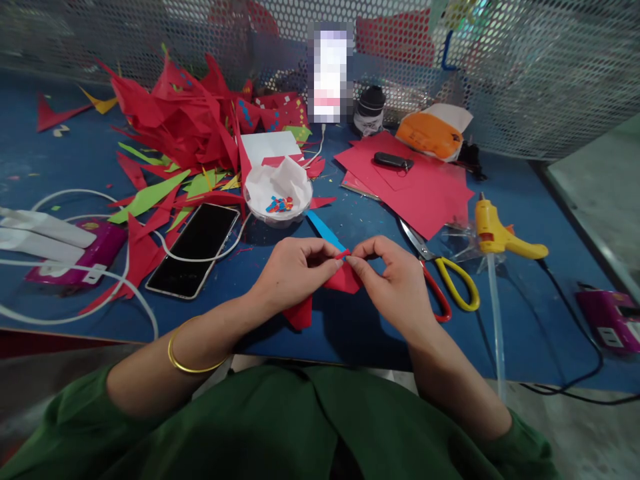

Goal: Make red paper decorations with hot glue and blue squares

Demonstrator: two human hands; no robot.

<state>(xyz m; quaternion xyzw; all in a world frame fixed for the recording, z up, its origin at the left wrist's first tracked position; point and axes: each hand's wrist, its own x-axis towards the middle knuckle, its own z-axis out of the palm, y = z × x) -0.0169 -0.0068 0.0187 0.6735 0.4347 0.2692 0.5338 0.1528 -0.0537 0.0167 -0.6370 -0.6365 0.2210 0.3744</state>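
Observation:
Both hands meet over the near middle of the blue table. My left hand pinches a piece of red paper between thumb and forefinger, near its top edge. Opposite it, the thumb and forefinger of my right hand pinch the same edge, which looks folded over. Part of the red paper hangs below the left hand. Just behind the fingertips lies a strip of blue paper. A clear bowl lined with white tissue stands beyond the left hand, with small blue and red paper bits inside. Scissors with red and yellow handles lie beside the right hand.
Red paper scraps pile up at the back left. A dark phone and white cables lie left. Red sheets carry a black key fob. A yellow glue gun stands right. Perforated metal mesh closes the back.

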